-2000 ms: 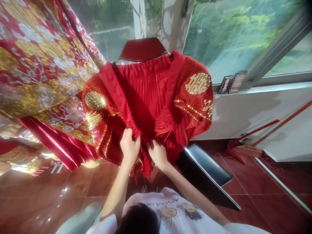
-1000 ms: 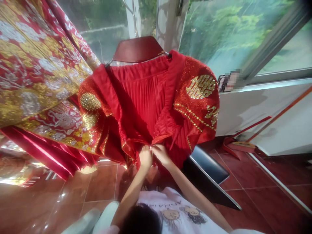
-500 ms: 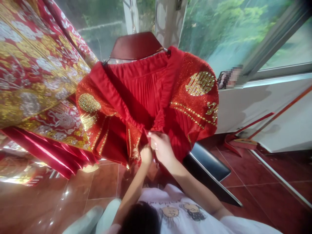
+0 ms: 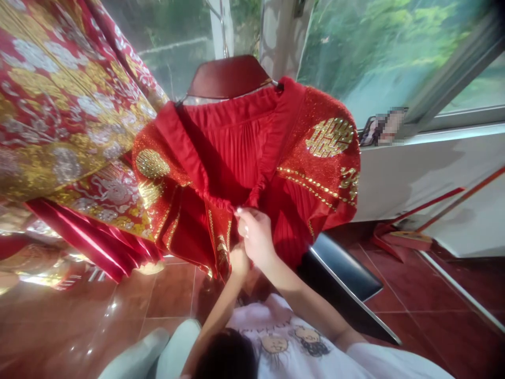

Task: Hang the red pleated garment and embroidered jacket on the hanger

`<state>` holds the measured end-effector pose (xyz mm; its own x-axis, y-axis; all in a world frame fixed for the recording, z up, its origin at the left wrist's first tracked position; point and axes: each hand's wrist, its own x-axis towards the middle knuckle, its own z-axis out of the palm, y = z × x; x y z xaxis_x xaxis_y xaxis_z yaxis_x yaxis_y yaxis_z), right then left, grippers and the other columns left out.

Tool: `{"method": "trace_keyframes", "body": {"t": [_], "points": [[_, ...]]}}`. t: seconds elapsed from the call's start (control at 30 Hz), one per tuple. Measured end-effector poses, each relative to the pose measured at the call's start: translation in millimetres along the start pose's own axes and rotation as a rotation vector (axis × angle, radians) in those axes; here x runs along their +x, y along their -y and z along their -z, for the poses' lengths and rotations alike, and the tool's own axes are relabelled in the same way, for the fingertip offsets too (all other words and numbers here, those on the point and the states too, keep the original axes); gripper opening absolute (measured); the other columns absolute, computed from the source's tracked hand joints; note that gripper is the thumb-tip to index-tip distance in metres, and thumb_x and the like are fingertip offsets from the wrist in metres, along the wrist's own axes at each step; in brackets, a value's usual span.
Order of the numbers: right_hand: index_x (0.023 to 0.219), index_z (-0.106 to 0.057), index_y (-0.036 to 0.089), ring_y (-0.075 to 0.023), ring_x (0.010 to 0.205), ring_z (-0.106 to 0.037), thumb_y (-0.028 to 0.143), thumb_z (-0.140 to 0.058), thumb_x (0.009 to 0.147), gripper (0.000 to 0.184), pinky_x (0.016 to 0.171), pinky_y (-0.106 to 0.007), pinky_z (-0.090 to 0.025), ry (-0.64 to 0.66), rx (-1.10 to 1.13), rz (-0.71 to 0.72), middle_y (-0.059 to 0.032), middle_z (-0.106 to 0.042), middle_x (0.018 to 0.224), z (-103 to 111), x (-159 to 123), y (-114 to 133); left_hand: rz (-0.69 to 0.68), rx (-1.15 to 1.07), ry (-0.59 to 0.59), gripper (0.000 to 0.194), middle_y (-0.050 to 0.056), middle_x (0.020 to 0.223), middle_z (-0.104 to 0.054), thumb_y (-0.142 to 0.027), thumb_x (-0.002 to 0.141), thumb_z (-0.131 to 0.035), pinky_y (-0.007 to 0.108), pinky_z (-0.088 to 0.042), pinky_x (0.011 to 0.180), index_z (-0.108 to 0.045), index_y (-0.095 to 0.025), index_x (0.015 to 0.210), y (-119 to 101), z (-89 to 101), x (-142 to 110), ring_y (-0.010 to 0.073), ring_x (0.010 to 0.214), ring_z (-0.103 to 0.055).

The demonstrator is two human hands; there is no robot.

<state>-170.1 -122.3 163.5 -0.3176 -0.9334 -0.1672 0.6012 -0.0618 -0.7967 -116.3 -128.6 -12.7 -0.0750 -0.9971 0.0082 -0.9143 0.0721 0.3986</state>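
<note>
A red skirt [image 4: 244,129] with a gathered waistband, pleats and gold beaded emblems hangs in front of me. Metal clips pin its back waistband to a dark red hanger [image 4: 229,78]. At the front middle of the waistband, my right hand [image 4: 255,234] is closed, thumb and fingers pinching the cloth edge. Just below and left of it, my left hand [image 4: 239,260] is closed on the skirt's front; its fingertips are partly hidden by the right hand and fabric.
A red, gold and silver embroidered garment [image 4: 59,105] hangs at left. Windows [image 4: 374,58] stand behind, with a phone [image 4: 382,129] on the sill. A black flat panel [image 4: 351,268] sits below right. A red dustpan [image 4: 389,239] lies by the wall on the tiled floor [image 4: 169,295].
The view has swung slightly, so everything sits a little further right. My right hand has shifted slightly left along the waistband edge. Both hands keep hold of the skirt.
</note>
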Motion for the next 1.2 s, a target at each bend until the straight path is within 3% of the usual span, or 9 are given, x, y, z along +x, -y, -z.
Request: {"method": "trace_keyframes", "body": {"t": [0.3,0.4,0.47,0.53,0.6,0.8,0.97,1.1,1.2], "points": [[0.069,-0.06,0.019,-0.0107,0.051,-0.048,0.039,-0.054,0.084,0.026,0.055,-0.023,-0.039,0.147,-0.714,0.574,-0.0003,-0.057,0.057,41,31,-36,-0.011,-0.157,-0.006,0.02,0.012,0.066,-0.067,-0.006,0.075,-0.052,0.028,-0.045,0.058,-0.065,-0.013,0.062,2,-1.7,-10,0.0204,0.061,-0.064],[0.067,-0.059,0.019,-0.0109,0.05,-0.05,0.034,-0.048,0.088,0.028,0.053,-0.022,-0.038,0.243,-0.851,0.593,-0.0014,-0.059,0.057,61,29,-51,-0.015,-0.264,-0.075,0.029,0.009,0.072,-0.069,-0.017,0.089,-0.04,0.026,-0.046,0.059,-0.066,-0.014,0.078,5,23.5,-14,0.0168,0.062,-0.063],[0.07,-0.06,0.019,-0.0114,0.05,-0.053,0.033,-0.047,0.088,0.026,0.053,-0.022,-0.039,0.319,-0.912,0.559,-0.0024,-0.062,0.059,73,25,-58,-0.047,-0.425,-0.228,0.036,0.01,0.087,-0.07,-0.025,0.095,-0.03,0.027,-0.05,0.07,-0.065,-0.014,0.094,4,49.1,-15,0.0169,0.077,-0.066],[0.07,-0.061,0.019,-0.0122,0.052,-0.055,0.031,-0.045,0.088,0.027,0.055,-0.022,-0.041,0.378,-0.947,0.525,-0.0038,-0.065,0.063,80,19,-58,-0.105,-0.636,-0.392,0.035,0.011,0.104,-0.069,-0.031,0.096,-0.034,0.031,-0.05,0.084,-0.062,-0.013,0.109,-2,75.9,-13,0.0185,0.095,-0.064],[0.068,-0.06,0.018,-0.0118,0.051,-0.054,0.031,-0.046,0.088,0.027,0.053,-0.022,-0.04,0.415,-0.949,0.515,-0.0032,-0.064,0.06,79,14,-48,-0.149,-0.802,-0.422,0.033,0.011,0.107,-0.068,-0.036,0.093,-0.045,0.031,-0.049,0.086,-0.062,-0.015,0.11,-11,97.6,-10,0.0191,0.096,-0.064],[0.088,-0.063,0.017,-0.0094,0.047,-0.049,0.035,-0.061,0.081,0.019,0.051,-0.021,-0.039,0.108,-0.845,0.707,0.0023,-0.056,0.055,62,30,-7,-0.088,-0.933,-0.351,0.031,0.003,0.073,-0.065,-0.039,0.092,-0.049,0.024,-0.046,0.068,-0.069,-0.015,0.087,-26,112.8,-10,0.014,0.07,-0.059],[0.063,-0.054,0.017,-0.009,0.047,-0.049,0.039,-0.053,0.086,0.032,0.049,-0.021,-0.038,0.329,-0.772,0.469,0.0002,-0.055,0.053,57,36,-14,-0.016,-1.118,-0.3,0.032,0.002,0.068,-0.065,-0.042,0.088,-0.056,0.024,-0.047,0.068,-0.069,-0.014,0.079,-24,108.2,-27,0.0133,0.067,-0.059],[0.074,-0.061,0.017,-0.0108,0.047,-0.053,0.044,-0.061,0.08,0.028,0.043,-0.021,-0.039,0.443,-0.489,0.137,-0.0013,-0.06,0.06,51,14,-12,0.003,-1.278,-0.12,0.035,0.001,0.066,-0.065,-0.044,0.087,-0.058,0.022,-0.045,0.062,-0.071,-0.014,0.074,-25,107.3,-36,0.0111,0.061,-0.056],[0.077,-0.063,0.017,-0.0131,0.057,-0.06,0.038,-0.067,0.075,0.022,0.054,-0.023,-0.048,0.463,-0.412,0.102,-0.0022,-0.064,0.066,45,1,-2,0.027,-1.354,-0.048,0.033,0.002,0.065,-0.065,-0.044,0.083,-0.064,0.022,-0.046,0.059,-0.072,-0.014,0.073,-24,106.4,-36,0.0118,0.061,-0.057]]}}
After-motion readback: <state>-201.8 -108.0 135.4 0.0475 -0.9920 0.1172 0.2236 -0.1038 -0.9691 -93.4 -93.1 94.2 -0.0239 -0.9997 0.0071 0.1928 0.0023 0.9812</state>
